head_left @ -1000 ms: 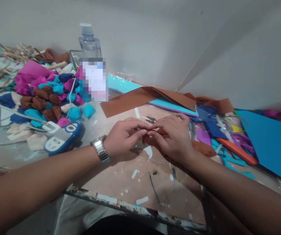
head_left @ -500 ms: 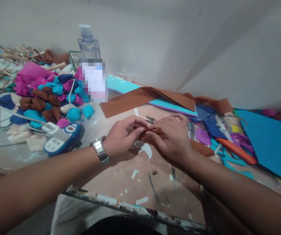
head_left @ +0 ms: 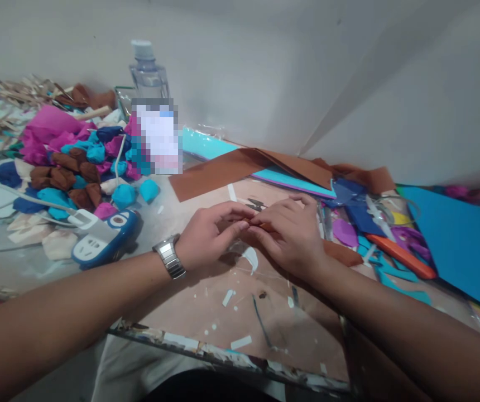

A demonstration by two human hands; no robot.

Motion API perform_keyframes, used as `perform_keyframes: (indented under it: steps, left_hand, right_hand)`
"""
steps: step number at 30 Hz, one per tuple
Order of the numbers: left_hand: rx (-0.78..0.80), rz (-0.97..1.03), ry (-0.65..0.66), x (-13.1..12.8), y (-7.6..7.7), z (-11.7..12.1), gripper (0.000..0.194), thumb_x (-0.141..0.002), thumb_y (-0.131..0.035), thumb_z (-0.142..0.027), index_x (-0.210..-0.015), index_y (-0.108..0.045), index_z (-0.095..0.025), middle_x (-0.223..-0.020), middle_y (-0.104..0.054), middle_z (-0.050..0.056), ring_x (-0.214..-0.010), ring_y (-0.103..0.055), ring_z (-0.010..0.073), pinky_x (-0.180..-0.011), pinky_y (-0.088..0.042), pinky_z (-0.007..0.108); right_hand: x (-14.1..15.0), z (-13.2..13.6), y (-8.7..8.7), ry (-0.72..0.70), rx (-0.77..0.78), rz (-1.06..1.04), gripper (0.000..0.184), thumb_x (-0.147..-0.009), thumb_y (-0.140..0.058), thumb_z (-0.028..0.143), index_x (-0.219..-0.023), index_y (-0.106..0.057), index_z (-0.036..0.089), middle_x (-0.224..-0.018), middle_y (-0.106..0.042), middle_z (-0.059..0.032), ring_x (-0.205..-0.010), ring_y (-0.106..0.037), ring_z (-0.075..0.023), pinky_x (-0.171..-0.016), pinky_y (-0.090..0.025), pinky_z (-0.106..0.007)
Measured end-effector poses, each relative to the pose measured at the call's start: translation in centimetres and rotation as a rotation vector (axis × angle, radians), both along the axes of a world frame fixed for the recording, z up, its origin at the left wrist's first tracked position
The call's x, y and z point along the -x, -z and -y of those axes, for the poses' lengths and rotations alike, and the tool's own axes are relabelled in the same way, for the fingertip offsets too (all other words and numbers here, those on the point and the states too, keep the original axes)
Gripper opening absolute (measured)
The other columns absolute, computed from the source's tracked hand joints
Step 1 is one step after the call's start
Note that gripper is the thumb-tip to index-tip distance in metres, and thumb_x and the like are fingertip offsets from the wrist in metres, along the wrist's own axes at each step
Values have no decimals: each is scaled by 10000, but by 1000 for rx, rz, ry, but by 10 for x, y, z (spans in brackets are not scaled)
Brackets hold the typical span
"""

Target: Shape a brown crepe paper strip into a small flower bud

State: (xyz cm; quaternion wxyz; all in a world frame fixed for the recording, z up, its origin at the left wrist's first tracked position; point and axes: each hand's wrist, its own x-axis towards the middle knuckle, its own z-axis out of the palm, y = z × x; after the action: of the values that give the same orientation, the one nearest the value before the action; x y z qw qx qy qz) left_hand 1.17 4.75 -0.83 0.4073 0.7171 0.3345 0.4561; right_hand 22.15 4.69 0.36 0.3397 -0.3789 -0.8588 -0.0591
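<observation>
My left hand (head_left: 207,235), with a metal watch (head_left: 168,257) on the wrist, and my right hand (head_left: 291,234) meet fingertip to fingertip over the middle of the table. Both are pinched on a small piece of brown crepe paper (head_left: 265,228), which mostly hides under the fingers. A strip of the same brown paper (head_left: 340,254) trails out to the right under my right wrist. Small black snips (head_left: 258,203) lie just behind the fingers.
A heap of pink, teal, brown and navy paper balls (head_left: 76,167) lies at the left with a blue glue gun (head_left: 104,241) in front. A water bottle (head_left: 150,84) stands by the wall. Brown sheets (head_left: 240,167), blue paper (head_left: 461,245) and an orange cutter (head_left: 401,257) lie right.
The hands stay pinched together on the brown paper; the fingers have shifted slightly, working the piece. The view has drifted a little.
</observation>
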Motion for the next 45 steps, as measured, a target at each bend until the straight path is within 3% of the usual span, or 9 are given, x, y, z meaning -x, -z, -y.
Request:
perform_keyframes:
  steps: [7,13,21,32,45]
  left_hand:
    - [97,80,42,-1,3,0,188,-994,-616,-310,-1111,-680,-177,-1106,-757,88,-964,-748,177,-866,-621,303]
    - [23,-6,31,1,2,0,204,-944,-683,-275,-1123,-680,-176,-1142,-750,87,-1050,-730,192,-945,-593,313]
    - [48,22,59,0,5,0,225,-996,-595,-256,-1200,-655,-184,-1186,-735,88,-1061,-733,192,-965,-601,336]
    - [-103,-154,47,3,5,-1,352,-1013,-531,-231,-1354,-616,-204,-1349,-700,94,-1254,-665,228,-1113,-522,403]
    - [-186,-204,33,3,7,-2,448,-1015,-491,-216,-1459,-547,-226,-1441,-644,106,-1331,-617,253,-1136,-504,447]
  right_hand:
    - [1,1,-1,-13,1,7,65,-968,-680,310,-959,-697,248,-925,-781,12,-899,-681,-187,-1059,-298,-459]
    - [0,0,2,-9,-10,7,39,-960,-684,273,-935,-692,244,-910,-771,16,-890,-678,-184,-1065,-295,-461]
    - [1,1,0,-24,5,20,41,-964,-670,262,-943,-700,244,-934,-773,17,-914,-668,-188,-1073,-291,-465]
    - [0,0,0,3,-1,33,73,-959,-672,289,-909,-699,243,-915,-764,20,-924,-667,-193,-1070,-283,-475]
    - [0,0,1,44,-3,38,112,-956,-689,358,-986,-696,250,-919,-777,12,-910,-663,-205,-1042,-287,-469]
